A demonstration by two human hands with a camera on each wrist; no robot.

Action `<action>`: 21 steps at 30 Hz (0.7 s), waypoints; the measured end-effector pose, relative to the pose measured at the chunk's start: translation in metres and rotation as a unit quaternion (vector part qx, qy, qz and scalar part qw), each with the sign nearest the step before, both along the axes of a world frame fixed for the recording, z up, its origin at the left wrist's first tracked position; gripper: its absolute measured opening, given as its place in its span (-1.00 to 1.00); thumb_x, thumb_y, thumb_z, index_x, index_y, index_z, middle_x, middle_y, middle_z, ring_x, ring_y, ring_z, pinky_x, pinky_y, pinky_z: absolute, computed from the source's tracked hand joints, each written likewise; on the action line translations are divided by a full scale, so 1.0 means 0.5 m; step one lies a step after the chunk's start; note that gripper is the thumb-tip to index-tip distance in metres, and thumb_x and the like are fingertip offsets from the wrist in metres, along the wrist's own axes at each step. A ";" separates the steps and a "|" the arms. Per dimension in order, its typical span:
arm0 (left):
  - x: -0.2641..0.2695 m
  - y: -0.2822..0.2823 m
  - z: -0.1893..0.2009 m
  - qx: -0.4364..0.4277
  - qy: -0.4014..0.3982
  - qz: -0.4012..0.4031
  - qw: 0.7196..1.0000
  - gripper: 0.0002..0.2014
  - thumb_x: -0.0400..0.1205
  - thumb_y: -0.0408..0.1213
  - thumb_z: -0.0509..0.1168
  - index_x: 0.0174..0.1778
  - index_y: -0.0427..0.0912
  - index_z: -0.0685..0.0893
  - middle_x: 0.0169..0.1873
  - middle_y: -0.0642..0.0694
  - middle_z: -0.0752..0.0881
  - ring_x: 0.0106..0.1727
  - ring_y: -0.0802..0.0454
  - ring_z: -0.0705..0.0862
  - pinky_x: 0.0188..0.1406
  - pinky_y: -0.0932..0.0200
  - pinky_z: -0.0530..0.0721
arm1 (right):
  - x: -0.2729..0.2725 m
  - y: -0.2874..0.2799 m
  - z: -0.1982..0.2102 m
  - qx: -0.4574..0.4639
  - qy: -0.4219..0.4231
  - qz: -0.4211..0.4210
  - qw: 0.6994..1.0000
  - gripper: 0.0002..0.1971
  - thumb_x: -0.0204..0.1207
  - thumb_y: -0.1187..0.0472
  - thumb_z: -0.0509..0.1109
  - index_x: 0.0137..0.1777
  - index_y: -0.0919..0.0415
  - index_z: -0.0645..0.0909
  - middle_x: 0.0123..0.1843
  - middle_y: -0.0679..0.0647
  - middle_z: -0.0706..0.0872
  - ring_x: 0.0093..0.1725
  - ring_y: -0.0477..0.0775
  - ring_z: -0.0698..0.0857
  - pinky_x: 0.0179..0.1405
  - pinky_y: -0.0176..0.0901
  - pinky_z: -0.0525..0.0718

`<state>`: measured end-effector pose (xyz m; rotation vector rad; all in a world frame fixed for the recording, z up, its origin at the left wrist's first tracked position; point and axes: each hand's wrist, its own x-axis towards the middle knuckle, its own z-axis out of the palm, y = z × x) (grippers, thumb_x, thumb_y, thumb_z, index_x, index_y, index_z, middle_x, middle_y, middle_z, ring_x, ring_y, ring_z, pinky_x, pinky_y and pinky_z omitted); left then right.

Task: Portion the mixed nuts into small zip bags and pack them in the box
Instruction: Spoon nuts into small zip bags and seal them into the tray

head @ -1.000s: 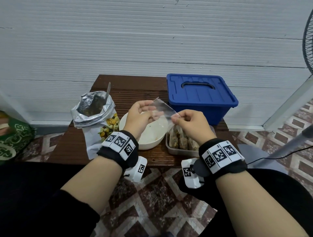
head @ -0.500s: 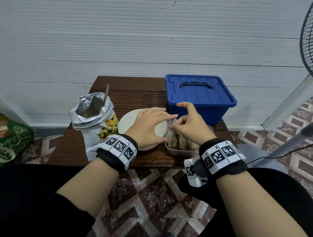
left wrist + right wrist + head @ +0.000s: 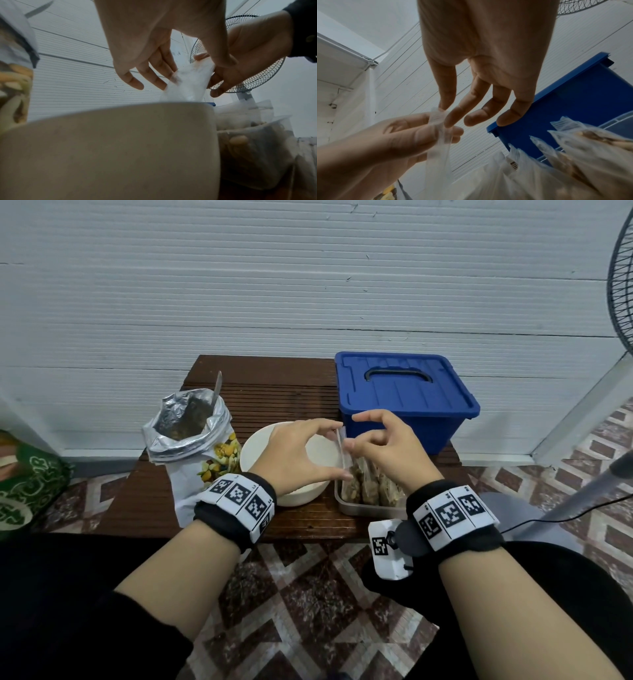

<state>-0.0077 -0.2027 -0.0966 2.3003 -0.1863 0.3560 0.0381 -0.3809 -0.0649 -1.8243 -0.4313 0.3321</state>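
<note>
Hands: L + R both pinch empty zip bag | over bowl

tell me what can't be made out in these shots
- Inside of the blue box: every view, its lid is shut.
- Whether the zip bag held by the left hand and right hand is empty: clear film, blurred in both wrist views.
- Bowl contents: left hand covers them in the head view; left wrist view shows only its outer wall.
- Nut level in the foil bag: dark inside.

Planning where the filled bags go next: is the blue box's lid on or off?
On. The blue box sits at the table's back right with its lid flat across the top, handle down.
</note>
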 end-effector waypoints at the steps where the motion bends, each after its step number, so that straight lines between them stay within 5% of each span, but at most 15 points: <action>1: 0.000 -0.002 -0.001 -0.007 0.002 0.002 1.000 -0.24 0.17 0.18 0.61 0.31 0.10 0.62 0.03 0.30 0.67 0.18 0.32 0.60 0.37 0.10 0.52 | 0.000 0.000 0.000 0.000 0.002 0.001 1.000 -0.61 0.48 0.20 0.50 0.28 0.10 0.51 -0.28 0.04 0.81 -0.07 0.23 0.77 0.02 0.15 0.66; 3: -0.001 -0.005 -0.001 -0.021 0.006 0.007 1.000 -0.30 0.19 0.12 0.64 0.26 0.15 0.61 0.04 0.26 0.68 0.17 0.37 0.59 0.30 0.33 0.50 | 0.003 0.000 -0.002 0.004 0.009 -0.001 1.000 -0.63 0.49 0.20 0.49 0.27 0.09 0.53 -0.27 0.06 0.82 -0.08 0.26 0.77 0.04 0.19 0.67; 6: -0.002 -0.008 -0.002 -0.042 0.015 0.014 0.999 -0.37 0.22 0.07 0.64 0.20 0.18 0.60 0.03 0.29 0.68 0.16 0.43 0.58 0.19 0.58 0.41 | 0.006 -0.003 -0.005 0.015 0.018 -0.007 1.000 -0.65 0.49 0.23 0.49 0.25 0.09 0.55 -0.21 0.14 0.82 -0.13 -0.03 0.79 0.04 -0.11 0.69; 10: -0.006 -0.006 -0.004 -0.073 0.014 0.017 0.997 -0.40 0.23 0.03 0.65 0.19 0.11 0.64 0.03 0.21 0.72 0.18 0.33 0.62 0.22 0.51 0.45 | 0.010 -0.005 -0.009 0.026 0.028 -0.012 0.999 -0.68 0.48 0.25 0.50 0.20 0.07 0.57 -0.18 0.17 0.82 -0.17 -0.07 0.78 0.02 -0.16 0.65; 16: -0.009 -0.005 -0.001 -0.078 0.028 0.010 0.997 -0.36 0.22 0.00 0.66 0.22 0.20 0.60 0.07 0.29 0.67 0.18 0.43 0.57 0.13 0.66 0.38 | 0.010 -0.007 -0.007 0.037 0.039 -0.006 0.999 -0.71 0.46 0.32 0.49 0.13 0.07 0.60 -0.24 0.11 0.82 -0.21 -0.09 0.77 -0.14 -0.25 0.57; 21: -0.009 -0.009 0.003 -0.064 0.025 0.001 0.998 -0.34 0.23 0.01 0.65 0.25 0.23 0.58 0.10 0.32 0.65 0.21 0.45 0.55 0.18 0.63 0.39 | 0.007 -0.004 -0.004 0.046 0.051 -0.012 0.998 -0.72 0.48 0.25 0.48 0.18 0.09 0.60 -0.15 0.15 0.84 -0.17 -0.01 0.78 -0.13 -0.13 0.65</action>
